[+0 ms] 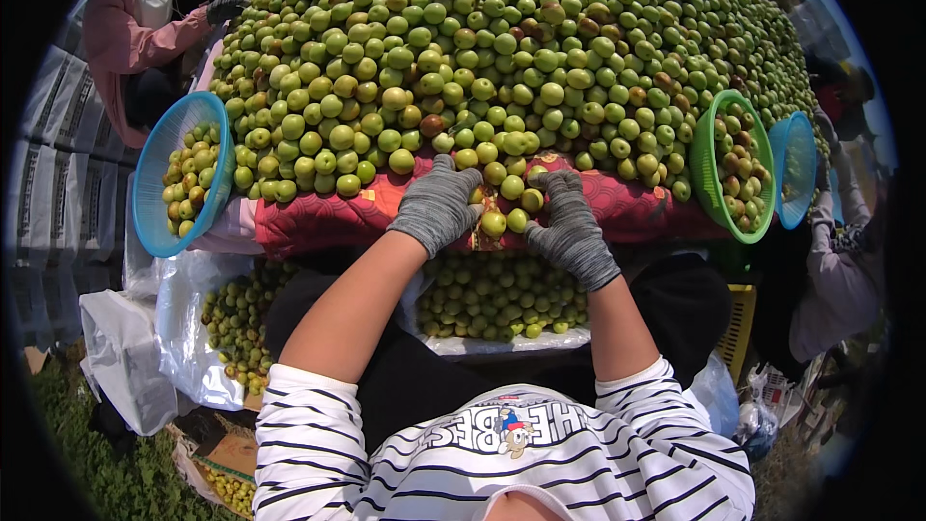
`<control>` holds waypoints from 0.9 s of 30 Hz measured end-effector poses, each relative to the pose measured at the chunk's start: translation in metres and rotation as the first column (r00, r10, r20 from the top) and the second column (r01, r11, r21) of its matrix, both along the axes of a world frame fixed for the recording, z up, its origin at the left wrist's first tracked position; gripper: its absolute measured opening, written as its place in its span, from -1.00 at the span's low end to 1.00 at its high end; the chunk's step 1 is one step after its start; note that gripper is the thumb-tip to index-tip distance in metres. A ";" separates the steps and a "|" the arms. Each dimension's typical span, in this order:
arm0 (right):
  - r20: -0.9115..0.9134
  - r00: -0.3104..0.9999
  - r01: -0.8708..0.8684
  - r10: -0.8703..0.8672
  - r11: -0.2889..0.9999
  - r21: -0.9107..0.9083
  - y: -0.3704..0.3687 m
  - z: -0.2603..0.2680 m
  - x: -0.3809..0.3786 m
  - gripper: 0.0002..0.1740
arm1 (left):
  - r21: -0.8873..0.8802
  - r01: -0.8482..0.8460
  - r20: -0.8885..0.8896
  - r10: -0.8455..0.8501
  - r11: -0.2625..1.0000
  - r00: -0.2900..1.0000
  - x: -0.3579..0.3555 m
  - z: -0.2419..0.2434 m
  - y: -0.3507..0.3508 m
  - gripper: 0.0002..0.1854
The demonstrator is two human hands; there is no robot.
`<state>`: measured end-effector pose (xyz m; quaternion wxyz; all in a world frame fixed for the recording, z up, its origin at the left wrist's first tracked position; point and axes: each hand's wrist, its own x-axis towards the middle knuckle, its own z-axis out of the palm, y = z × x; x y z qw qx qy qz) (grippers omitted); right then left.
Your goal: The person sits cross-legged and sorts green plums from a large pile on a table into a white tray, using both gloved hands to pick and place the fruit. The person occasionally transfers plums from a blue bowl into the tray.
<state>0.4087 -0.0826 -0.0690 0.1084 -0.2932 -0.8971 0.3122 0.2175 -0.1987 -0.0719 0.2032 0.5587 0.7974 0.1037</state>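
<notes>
A large heap of green jujubes (405, 58), some blotched brown, slopes down to a red patterned cloth (325, 221) before me. My left hand (440, 201), in a grey knit glove, lies at the heap's front edge, thumb and forefinger spread beside a jujube. Facing it, my right hand (571, 228) wears a matching glove and curves around the right side of a few loose jujubes (512, 188) on the cloth. Neither hand appears to grip one, though some fingertips are hidden. Below the cloth's edge, between my knees, more green jujubes (503, 297) fill a plastic-lined container.
A blue plastic basket (145, 181) of jujubes tilts at left; a green basket (768, 181) of browner ones and another blue basket (794, 170) stand right. Lower left are bagged jujubes (242, 325). A gloved person in pink (145, 36) and another person (832, 282) flank the heap.
</notes>
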 end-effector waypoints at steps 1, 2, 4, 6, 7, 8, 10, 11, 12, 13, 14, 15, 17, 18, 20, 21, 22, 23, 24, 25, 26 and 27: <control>0.018 1.000 -0.020 0.019 0.999 0.051 -0.002 0.000 0.001 -0.18 | 0.037 0.028 0.009 -0.028 0.999 1.000 -0.005 -0.001 -0.002 -0.42; 0.017 1.000 -0.019 0.018 0.998 0.054 -0.004 0.000 0.002 -0.13 | 0.176 0.062 -0.019 -0.059 0.983 0.998 -0.012 -0.001 -0.005 -0.45; -0.001 1.000 -0.027 0.028 0.997 0.071 -0.009 0.000 0.003 -0.04 | 0.072 -0.243 0.751 0.108 0.967 0.652 -0.024 0.000 -0.011 -0.46; 0.007 1.000 0.008 -0.009 0.996 0.094 -0.015 -0.002 0.000 0.03 | -0.193 -0.279 0.981 0.183 0.941 -0.060 -0.035 0.003 -0.022 -0.45; 0.011 1.000 0.025 -0.026 0.994 0.103 -0.019 -0.003 -0.003 0.07 | -0.194 -0.305 0.974 0.145 0.932 -0.176 -0.036 0.004 -0.028 -0.40; 0.055 0.998 0.032 -0.041 0.988 0.151 -0.021 -0.004 -0.007 0.11 | -0.198 -0.305 0.962 0.126 0.932 -0.241 -0.037 0.005 -0.031 -0.39; 0.061 0.995 0.069 -0.080 0.986 0.153 -0.022 -0.007 -0.015 0.12 | -0.177 -0.300 0.929 0.058 0.937 -0.365 -0.037 0.005 -0.036 -0.39; 0.047 0.995 0.082 -0.091 0.984 0.159 -0.021 -0.008 -0.019 0.13 | -0.177 -0.303 0.910 0.038 0.936 -0.413 -0.036 0.005 -0.038 -0.38; 0.078 0.988 0.119 -0.135 0.976 0.184 -0.021 -0.010 -0.023 0.12 | -0.180 -0.303 0.892 0.026 0.936 -0.452 -0.036 0.005 -0.040 -0.38; 0.082 0.989 0.101 -0.125 0.963 0.252 -0.021 -0.012 -0.027 0.11 | -0.179 -0.316 0.882 0.010 0.932 -0.472 -0.037 0.005 -0.042 -0.39; 0.068 0.991 0.085 -0.113 0.943 0.321 -0.020 -0.014 -0.030 0.10 | -0.181 -0.326 0.875 0.001 0.928 -0.485 -0.038 0.006 -0.044 -0.39; 0.059 0.993 0.073 -0.102 0.923 0.378 -0.020 -0.017 -0.033 0.09 | -0.186 -0.330 0.869 -0.002 0.926 -0.495 -0.040 0.006 -0.045 -0.39; 0.045 0.991 0.095 -0.125 0.905 0.414 -0.019 -0.022 -0.039 0.05 | -0.200 -0.339 0.852 -0.008 0.919 -0.523 -0.045 0.008 -0.049 -0.42; 0.034 0.990 0.109 -0.136 0.899 0.425 -0.018 -0.025 -0.041 0.05 | -0.209 -0.344 0.844 -0.009 0.915 -0.537 -0.046 0.009 -0.051 -0.42; -0.036 0.992 0.124 -0.120 0.893 0.433 -0.017 -0.031 -0.047 0.08 | -0.234 -0.379 0.816 -0.031 0.895 -0.577 -0.046 0.013 -0.054 -0.45; -0.035 0.991 0.128 -0.126 0.884 0.450 -0.016 -0.033 -0.050 0.07 | -0.224 -0.408 0.826 -0.050 0.885 -0.562 -0.047 0.016 -0.055 -0.46; -0.034 0.990 0.136 -0.136 0.877 0.460 -0.016 -0.035 -0.054 0.07 | -0.211 -0.454 0.839 -0.078 0.866 -0.538 -0.049 0.019 -0.057 -0.47; -0.013 0.988 0.142 -0.152 0.880 0.453 -0.016 -0.036 -0.058 0.06 | -0.199 -0.496 0.855 -0.098 0.845 -0.509 -0.050 0.024 -0.058 -0.47; -0.034 0.988 0.147 -0.150 0.858 0.492 -0.016 -0.036 -0.061 0.03 | -0.174 -0.585 0.890 -0.127 0.792 -0.437 -0.057 0.030 -0.062 -0.50; -0.069 0.989 0.145 -0.128 0.841 0.520 -0.015 -0.035 -0.065 0.02 | -0.122 -0.680 0.879 -0.240 0.723 -0.412 -0.068 0.038 -0.067 -0.54; -0.059 0.992 0.128 -0.114 0.848 0.515 -0.015 -0.034 -0.068 0.01 | -0.159 -0.800 0.839 -0.348 0.578 -0.418 -0.085 0.048 -0.076 -0.54; -0.092 0.992 0.117 -0.081 0.847 0.519 -0.014 -0.034 -0.069 -0.01 | -0.217 -0.891 0.808 -0.439 0.399 -0.393 -0.104 0.057 -0.085 -0.53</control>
